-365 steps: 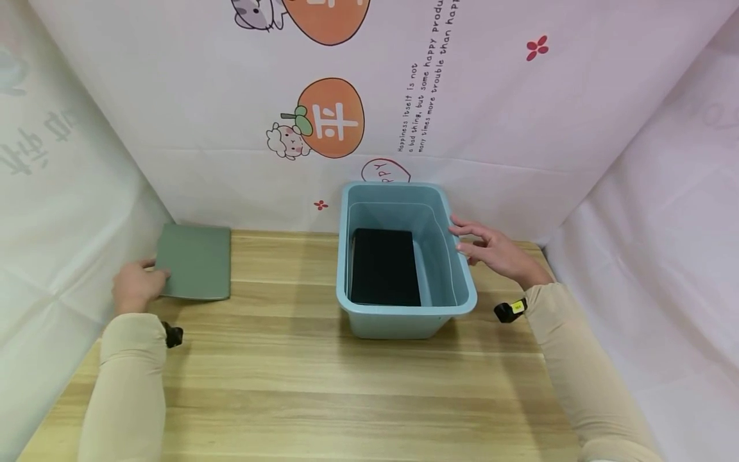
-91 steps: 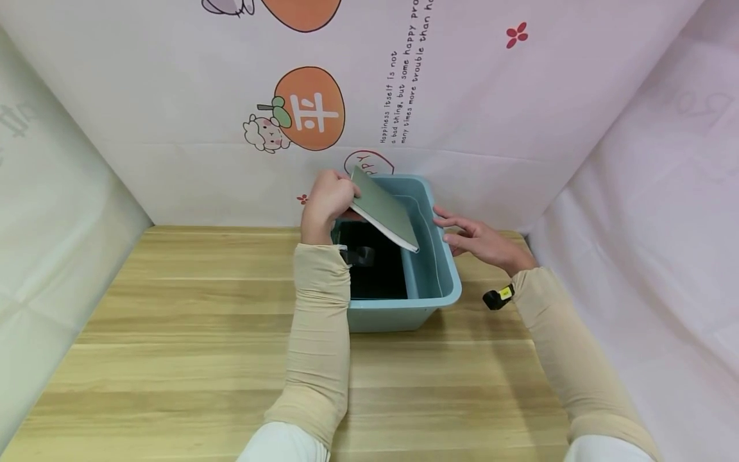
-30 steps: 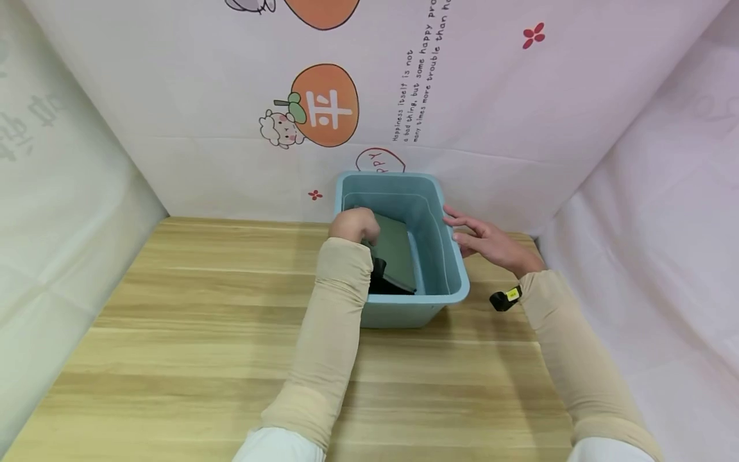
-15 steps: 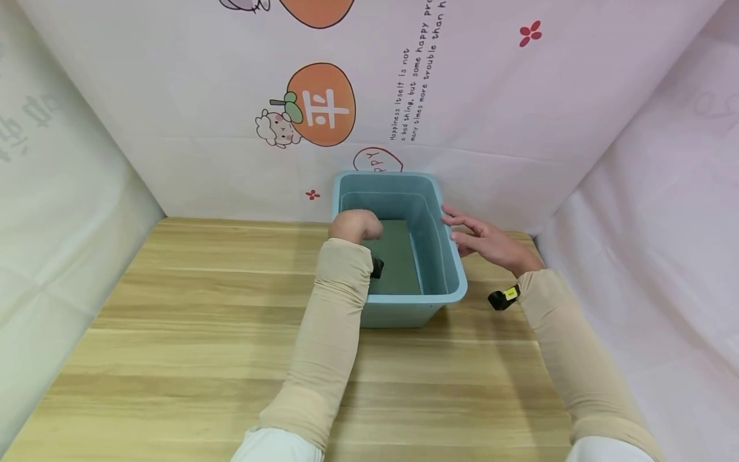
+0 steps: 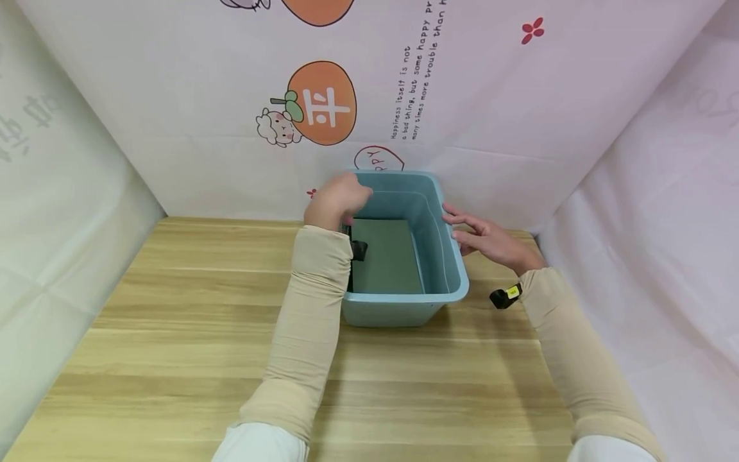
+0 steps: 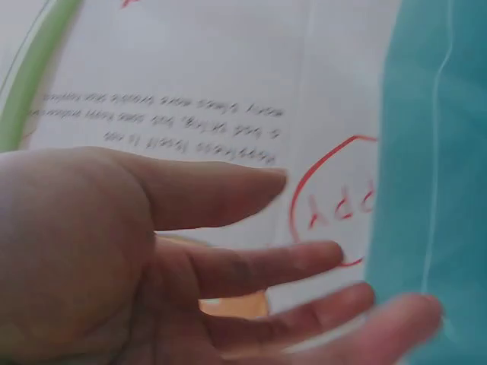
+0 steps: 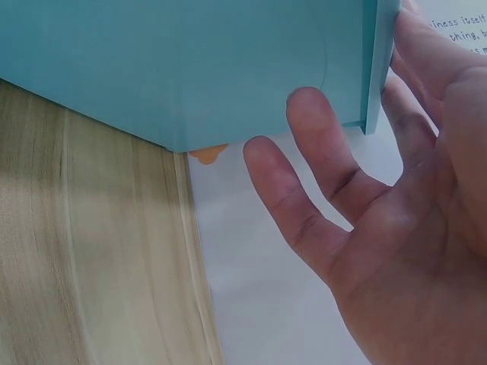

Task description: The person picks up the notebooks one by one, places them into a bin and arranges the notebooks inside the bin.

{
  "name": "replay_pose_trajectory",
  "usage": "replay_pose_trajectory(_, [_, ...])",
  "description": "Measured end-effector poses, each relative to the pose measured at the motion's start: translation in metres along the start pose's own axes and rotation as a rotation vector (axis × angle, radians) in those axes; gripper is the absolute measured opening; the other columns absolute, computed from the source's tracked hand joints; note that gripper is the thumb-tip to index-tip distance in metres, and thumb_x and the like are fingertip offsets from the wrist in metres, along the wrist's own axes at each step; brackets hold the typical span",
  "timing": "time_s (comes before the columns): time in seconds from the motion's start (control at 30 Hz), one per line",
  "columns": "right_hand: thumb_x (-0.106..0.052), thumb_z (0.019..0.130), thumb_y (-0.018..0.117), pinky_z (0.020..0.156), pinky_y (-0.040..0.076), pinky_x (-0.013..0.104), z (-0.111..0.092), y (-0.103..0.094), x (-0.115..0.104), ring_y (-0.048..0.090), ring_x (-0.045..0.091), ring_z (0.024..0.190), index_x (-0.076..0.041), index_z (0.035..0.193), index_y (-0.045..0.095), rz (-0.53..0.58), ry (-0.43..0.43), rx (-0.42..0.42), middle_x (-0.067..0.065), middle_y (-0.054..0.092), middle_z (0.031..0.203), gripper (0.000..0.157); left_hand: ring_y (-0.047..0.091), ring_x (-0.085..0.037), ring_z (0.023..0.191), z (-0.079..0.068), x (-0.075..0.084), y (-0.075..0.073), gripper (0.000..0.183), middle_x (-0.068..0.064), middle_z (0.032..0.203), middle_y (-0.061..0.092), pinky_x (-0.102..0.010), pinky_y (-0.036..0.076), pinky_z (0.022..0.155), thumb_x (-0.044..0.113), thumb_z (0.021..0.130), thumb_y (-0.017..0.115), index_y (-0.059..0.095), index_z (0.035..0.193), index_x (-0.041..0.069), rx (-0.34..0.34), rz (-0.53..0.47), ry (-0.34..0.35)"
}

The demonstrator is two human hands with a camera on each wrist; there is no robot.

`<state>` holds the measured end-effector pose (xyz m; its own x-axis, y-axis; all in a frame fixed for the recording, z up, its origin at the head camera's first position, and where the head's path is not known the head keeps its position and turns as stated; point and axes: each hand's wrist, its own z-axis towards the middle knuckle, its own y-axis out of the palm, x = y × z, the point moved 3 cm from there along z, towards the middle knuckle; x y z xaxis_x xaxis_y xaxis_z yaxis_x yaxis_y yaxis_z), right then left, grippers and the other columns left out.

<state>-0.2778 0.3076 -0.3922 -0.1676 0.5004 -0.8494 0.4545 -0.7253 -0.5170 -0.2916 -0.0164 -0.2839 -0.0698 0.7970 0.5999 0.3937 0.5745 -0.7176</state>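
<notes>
A light blue plastic bin [image 5: 404, 313] stands on the wooden table against the back cloth. Inside it, a grey-green notebook [image 5: 389, 263] lies flat, with a dark strip showing along its left side. My left hand [image 5: 340, 199] is above the bin's left rim, holding nothing; the left wrist view shows its fingers [image 6: 274, 266] spread and fairly straight beside the blue wall. Over at the right side of the bin, my right hand [image 5: 491, 244] rests loosely extended fingers at the rim, and the right wrist view shows the fingertips [image 7: 310, 114] close to the outer wall.
White printed cloth [image 5: 491, 96] rises behind the table [image 5: 202, 333] and on both sides. A small black camera [image 5: 505, 296] hangs at my right wrist, another [image 5: 359, 250] at my left wrist, overlapping the notebook in the head view.
The grey-green notebook went from the table's left side into the bin, over the black book, and settled flat. My left hand has let go and risen up and left; my right hand stayed at the rim.
</notes>
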Motion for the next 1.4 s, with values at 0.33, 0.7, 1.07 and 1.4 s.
replay_pose_trajectory(0.33, [-0.031,0.107,0.053,0.091,0.059,0.033,0.0,-0.002,-0.002,0.066,0.0,0.115,-0.02,0.157,0.042,-0.019,0.0,-0.001,-0.023,0.014,0.17,0.051,0.06,-0.024,0.103,-0.001,-0.023,-0.031,0.037,-0.005,0.123,0.064,-0.04,0.051,0.087,0.032,0.109,0.04,0.063,0.131,0.013,0.293,-0.052,0.063])
replay_pose_trajectory(0.7, [-0.033,0.106,0.055,0.091,0.058,0.033,0.001,-0.007,-0.006,0.065,0.002,0.112,-0.02,0.154,0.047,-0.096,0.03,0.012,-0.022,0.017,0.17,0.05,0.066,-0.028,0.108,0.003,-0.039,-0.045,0.044,-0.004,0.14,0.062,-0.048,0.051,0.099,0.03,0.107,0.04,0.053,0.147,0.017,0.464,-0.079,0.087])
replay_pose_trajectory(1.07, [-0.04,0.103,0.061,0.095,0.058,0.038,0.001,-0.012,-0.011,0.069,0.015,0.108,-0.026,0.149,0.053,-0.131,0.056,0.028,-0.023,0.023,0.168,0.049,0.057,-0.032,0.129,0.011,-0.059,-0.045,0.048,-0.01,0.143,0.059,-0.054,0.048,0.106,0.032,0.107,0.038,0.047,0.152,0.015,0.513,-0.02,0.109])
replay_pose_trajectory(1.4, [-0.049,0.101,0.06,0.084,0.053,0.038,-0.006,-0.013,-0.027,0.061,0.024,0.107,-0.036,0.151,0.048,-0.341,0.075,0.082,-0.008,0.042,0.161,0.053,0.036,-0.044,0.144,0.021,-0.07,-0.037,0.057,-0.017,0.161,0.036,-0.062,0.04,0.113,0.042,0.108,0.034,0.035,0.159,0.019,0.596,0.152,0.175])
